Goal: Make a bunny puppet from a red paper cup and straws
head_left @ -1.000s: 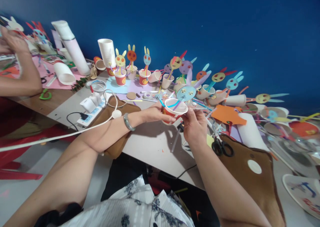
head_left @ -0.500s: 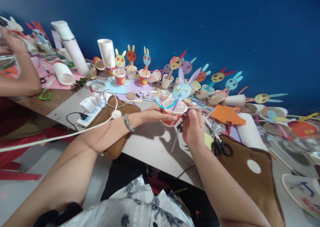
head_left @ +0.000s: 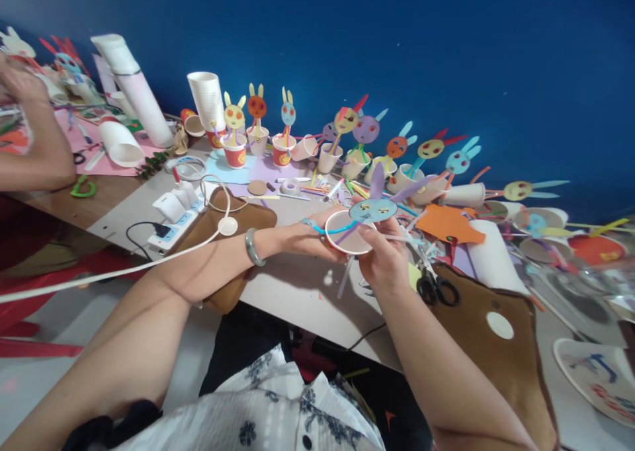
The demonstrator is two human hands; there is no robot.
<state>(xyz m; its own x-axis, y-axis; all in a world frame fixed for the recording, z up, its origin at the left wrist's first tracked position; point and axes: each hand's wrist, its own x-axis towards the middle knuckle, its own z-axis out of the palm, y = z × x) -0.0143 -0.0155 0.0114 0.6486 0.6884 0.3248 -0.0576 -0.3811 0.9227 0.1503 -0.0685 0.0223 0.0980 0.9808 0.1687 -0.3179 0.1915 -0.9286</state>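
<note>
A paper cup [head_left: 340, 243] is held over the front of the table, its white mouth tipped toward me. My left hand [head_left: 305, 239] is closed round its left side, fingers underneath and partly hidden. My right hand [head_left: 389, 256] pinches the right side, thumb at the rim and fingers behind. Out of the cup rises a light-blue paper rabbit face [head_left: 373, 209] with long purple ears [head_left: 397, 186], leaning toward me over the rim. A blue pipe-cleaner arm [head_left: 340, 229] sticks out over the cup's left edge.
Several rabbit-face cups [head_left: 285, 150] line the blue wall. Black-handled scissors [head_left: 439, 291] lie by a brown cloth [head_left: 489, 358] on the right. A power strip [head_left: 181, 223] with a white cable sits left. At far left shows another person's arm [head_left: 37, 140].
The rabbit face, upright before, now tilts forward over the rim. My right hand has moved from beside the cup to its rim, and the cup's mouth has tipped more toward me.
</note>
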